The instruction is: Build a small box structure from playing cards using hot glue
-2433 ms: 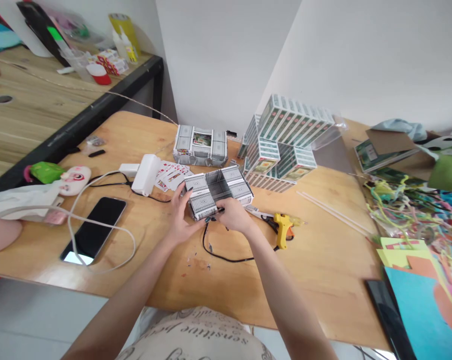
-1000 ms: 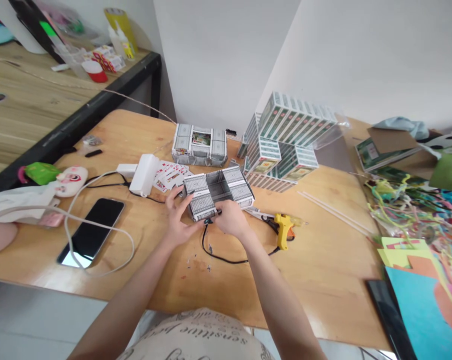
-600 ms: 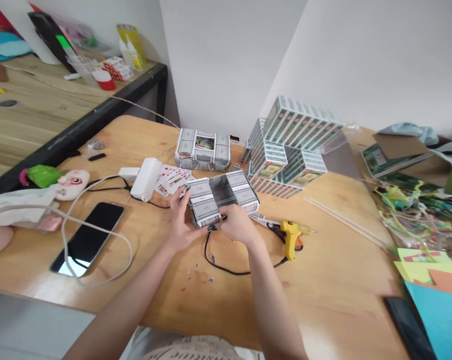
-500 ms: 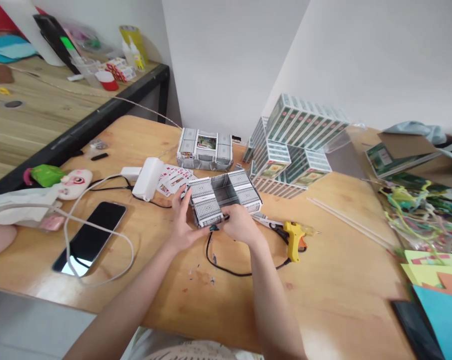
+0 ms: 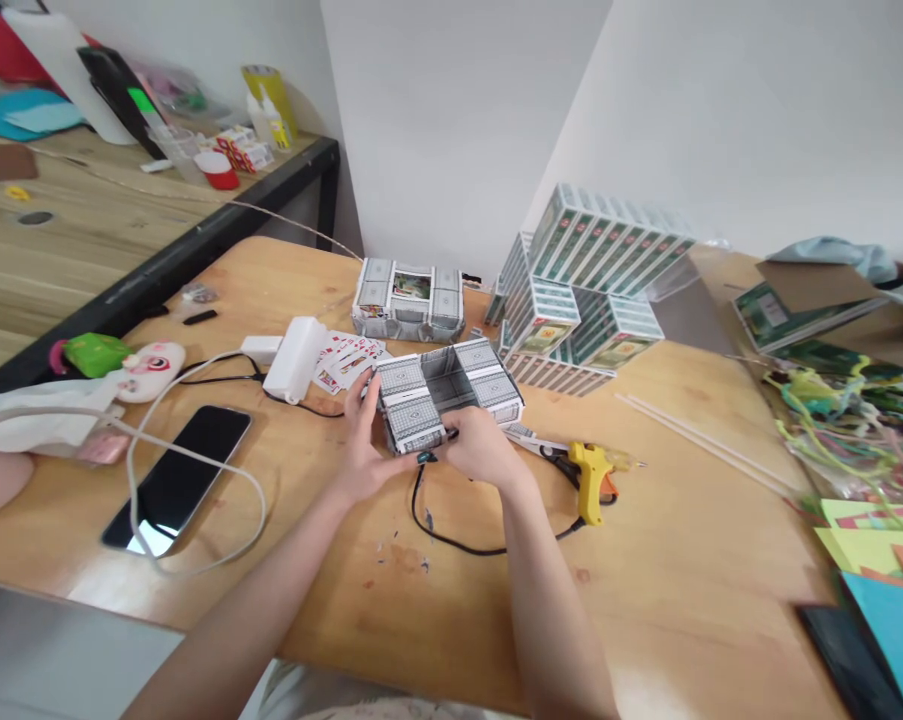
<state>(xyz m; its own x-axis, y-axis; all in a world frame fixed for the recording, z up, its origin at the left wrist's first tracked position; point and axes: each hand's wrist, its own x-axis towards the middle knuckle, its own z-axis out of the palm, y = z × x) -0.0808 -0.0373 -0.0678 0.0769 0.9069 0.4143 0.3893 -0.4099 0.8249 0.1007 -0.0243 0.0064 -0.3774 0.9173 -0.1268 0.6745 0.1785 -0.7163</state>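
Observation:
A box-like structure of patterned playing cards with an open middle sits in front of me. My left hand grips its left end, fingers on the far side and thumb along the near edge. My right hand is closed at the near edge by the opening, pinching something dark and small that I cannot make out. Behind stands a similar card structure. Loose cards lie to the left of it. Right of my right hand are scissors and a yellow glue gun.
Stacked card boxes stand at the back right. A phone, a looped white cable and a white adapter lie left. Thin white sticks, tangled yarn and coloured paper are right.
The camera view has shifted slightly. Both hands keep the same hold on the card structure.

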